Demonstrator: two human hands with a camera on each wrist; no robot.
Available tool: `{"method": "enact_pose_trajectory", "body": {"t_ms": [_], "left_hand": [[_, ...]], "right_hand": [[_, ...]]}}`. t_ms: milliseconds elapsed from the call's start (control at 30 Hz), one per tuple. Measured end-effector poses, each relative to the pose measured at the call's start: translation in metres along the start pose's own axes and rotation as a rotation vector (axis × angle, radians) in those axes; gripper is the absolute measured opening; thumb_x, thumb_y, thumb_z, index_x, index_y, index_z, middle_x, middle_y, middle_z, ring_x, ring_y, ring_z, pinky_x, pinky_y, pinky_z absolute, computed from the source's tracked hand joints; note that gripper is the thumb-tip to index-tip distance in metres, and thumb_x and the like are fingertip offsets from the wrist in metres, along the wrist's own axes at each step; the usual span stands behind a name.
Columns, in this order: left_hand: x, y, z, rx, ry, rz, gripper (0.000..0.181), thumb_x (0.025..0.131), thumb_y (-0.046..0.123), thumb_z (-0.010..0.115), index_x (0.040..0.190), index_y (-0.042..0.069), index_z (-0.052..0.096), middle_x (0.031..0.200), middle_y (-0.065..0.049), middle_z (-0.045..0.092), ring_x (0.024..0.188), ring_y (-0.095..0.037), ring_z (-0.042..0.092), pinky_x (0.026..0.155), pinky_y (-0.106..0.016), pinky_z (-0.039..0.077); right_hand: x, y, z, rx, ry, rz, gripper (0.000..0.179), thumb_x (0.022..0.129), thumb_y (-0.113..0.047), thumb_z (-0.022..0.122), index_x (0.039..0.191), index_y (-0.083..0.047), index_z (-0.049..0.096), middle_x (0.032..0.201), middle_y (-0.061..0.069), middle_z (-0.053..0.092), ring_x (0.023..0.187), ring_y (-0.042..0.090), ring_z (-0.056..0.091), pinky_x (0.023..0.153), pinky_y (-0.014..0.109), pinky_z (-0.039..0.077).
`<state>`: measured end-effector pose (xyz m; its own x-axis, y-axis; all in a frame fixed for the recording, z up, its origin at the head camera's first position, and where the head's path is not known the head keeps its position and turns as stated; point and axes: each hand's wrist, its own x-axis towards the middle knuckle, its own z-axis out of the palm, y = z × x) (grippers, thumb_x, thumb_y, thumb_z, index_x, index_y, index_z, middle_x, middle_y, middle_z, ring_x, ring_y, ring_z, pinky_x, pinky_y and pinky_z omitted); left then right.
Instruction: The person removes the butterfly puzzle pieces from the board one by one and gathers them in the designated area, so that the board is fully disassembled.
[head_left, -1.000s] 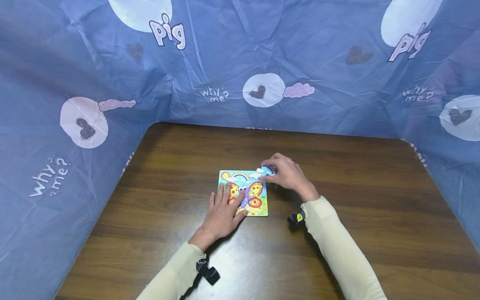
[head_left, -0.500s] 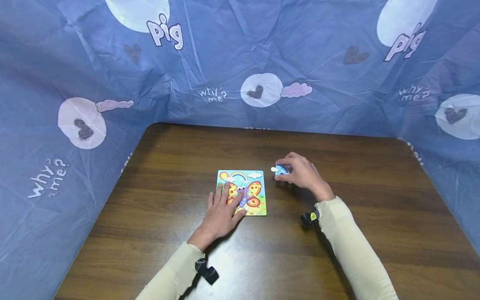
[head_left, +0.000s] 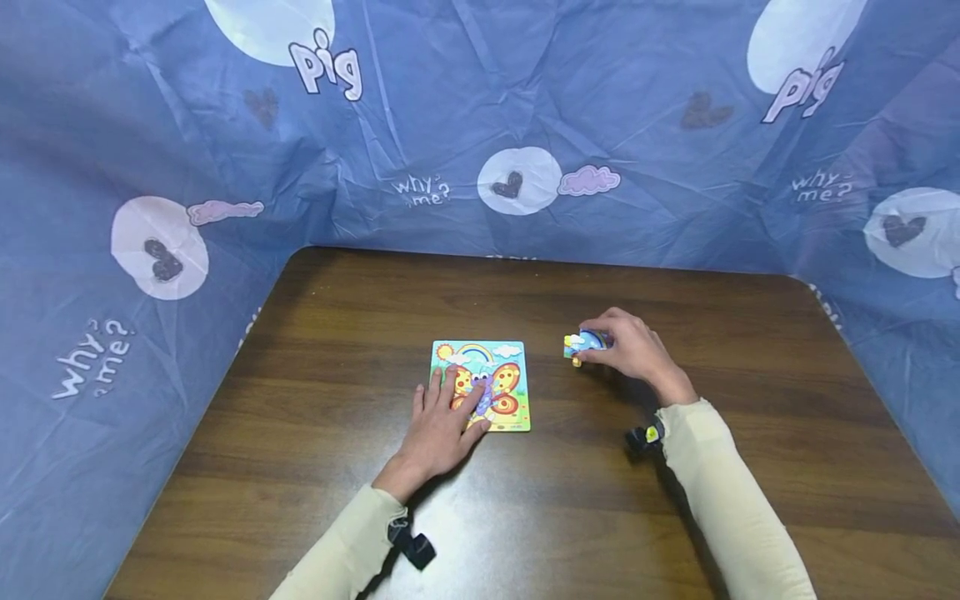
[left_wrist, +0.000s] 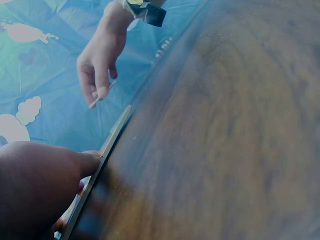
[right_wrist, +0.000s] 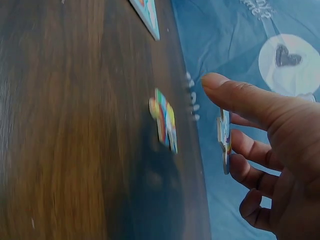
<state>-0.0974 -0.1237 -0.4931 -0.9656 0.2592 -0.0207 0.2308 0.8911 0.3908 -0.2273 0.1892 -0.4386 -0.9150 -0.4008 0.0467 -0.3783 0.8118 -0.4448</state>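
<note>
Butterfly board [head_left: 508, 379] is under our spread left hand [head_left: 441, 425]; right of it, our right hand [head_left: 627, 343] pinches a rainbow piece [head_left: 592, 340] near a loose piece [right_wrist: 166, 122]: two off, maybe more stacked.

My left hand [head_left: 438, 429] is lying palm down, fingers spread and pointing toward the far edge of the tabletop [head_left: 360, 325] — my right hand [head_left: 633, 354], closer to the right edge, is pinching between thumb and fingers.
</note>
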Motion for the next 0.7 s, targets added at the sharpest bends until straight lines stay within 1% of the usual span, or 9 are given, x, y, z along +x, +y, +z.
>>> {"method": "enact_pose_trajectory", "body": {"t_ms": [67,167,300,467,633,700], "left_hand": [[0.0,0.0,0.0,-0.005,0.006,0.0,0.061,0.101,0.05,0.048,0.156,0.025,0.037,0.166,-0.024,0.018,0.155,-0.048,0.011,0.12,-0.069,0.014],[0.0,0.0,0.0,-0.006,0.014,0.002,0.06,0.101,0.049,0.048,0.155,0.024,0.039,0.166,-0.025,0.019,0.154,-0.048,0.012,0.12,-0.07,0.014],[0.0,0.0,0.0,-0.005,0.008,0.002,0.06,0.102,0.049,0.048,0.155,0.024,0.038,0.166,-0.025,0.019,0.155,-0.048,0.012,0.12,-0.069,0.014],[0.0,0.001,0.0,-0.009,0.0,0.003,0.06,0.102,0.048,0.047,0.156,0.024,0.037,0.166,-0.026,0.018,0.155,-0.048,0.011,0.12,-0.069,0.014],[0.001,-0.001,0.001,-0.006,0.0,0.001,0.06,0.102,0.049,0.047,0.156,0.025,0.037,0.166,-0.025,0.018,0.155,-0.048,0.011,0.12,-0.069,0.013],[0.001,-0.001,0.002,-0.007,0.003,0.003,0.06,0.102,0.049,0.047,0.156,0.024,0.037,0.166,-0.025,0.018,0.155,-0.048,0.011,0.12,-0.07,0.013]], "right_hand": [[-0.002,0.006,-0.001,-0.012,0.004,0.004,0.055,0.081,-0.038,0.083,0.128,-0.013,0.069,0.117,0.011,0.066,0.101,0.028,0.064,0.078,0.046,0.053],[-0.005,0.014,-0.004,-0.024,-0.003,0.022,0.056,0.081,-0.038,0.083,0.128,-0.013,0.069,0.119,0.012,0.066,0.101,0.029,0.064,0.076,0.046,0.052],[-0.009,0.026,-0.008,-0.032,-0.022,0.049,0.055,0.083,-0.037,0.082,0.129,-0.012,0.068,0.12,0.015,0.065,0.1,0.03,0.063,0.074,0.046,0.051],[-0.013,0.037,-0.014,-0.049,-0.042,0.064,0.053,0.084,-0.034,0.081,0.129,-0.01,0.068,0.12,0.018,0.065,0.1,0.032,0.063,0.076,0.049,0.052],[-0.013,0.048,-0.015,-0.069,-0.046,0.079,0.051,0.082,-0.033,0.083,0.126,-0.011,0.07,0.117,0.018,0.066,0.098,0.031,0.062,0.073,0.044,0.05],[-0.013,0.052,-0.014,-0.071,-0.053,0.088,0.051,0.081,-0.033,0.083,0.125,-0.011,0.07,0.118,0.018,0.066,0.1,0.032,0.062,0.073,0.044,0.05]]}}
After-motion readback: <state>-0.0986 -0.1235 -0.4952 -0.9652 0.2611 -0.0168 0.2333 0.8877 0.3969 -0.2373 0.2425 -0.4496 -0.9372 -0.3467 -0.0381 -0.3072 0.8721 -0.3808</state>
